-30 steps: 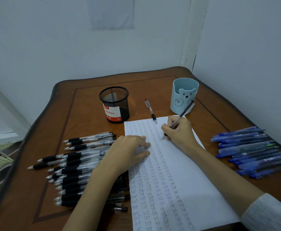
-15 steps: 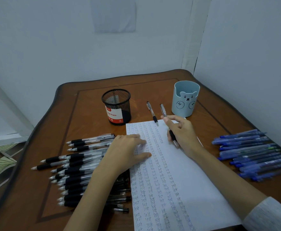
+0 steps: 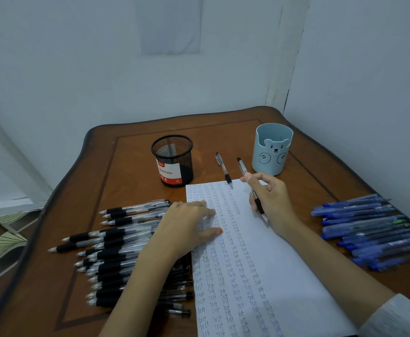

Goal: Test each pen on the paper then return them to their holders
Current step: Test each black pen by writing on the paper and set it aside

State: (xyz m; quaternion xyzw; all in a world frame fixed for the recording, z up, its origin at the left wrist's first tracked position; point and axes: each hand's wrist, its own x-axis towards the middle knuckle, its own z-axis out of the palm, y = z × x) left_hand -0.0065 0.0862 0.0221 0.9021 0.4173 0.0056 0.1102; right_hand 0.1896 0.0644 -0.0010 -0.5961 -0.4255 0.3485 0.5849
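Since a second ago, when its tip was writing, I see the black pen (image 3: pixel 243 168) turned over in the right hand (image 3: pixel 269 200). The fingers grip it, tip back by the wrist, clicker beyond the index fingertip, beside the loose pen (image 3: pixel 223 170). The left hand (image 3: pixel 187 227) presses flat, fingers straight, on the paper (image 3: pixel 260 263). I judge this pen's test done, and the mesh holder (image 3: pixel 172 159) next.

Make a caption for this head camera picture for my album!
Right hand holds a black pen over the paper; left hand rests on it.

Glossy wooden table (image 3: pixel 131 181), mesh holder (image 3: pixel 172 154)
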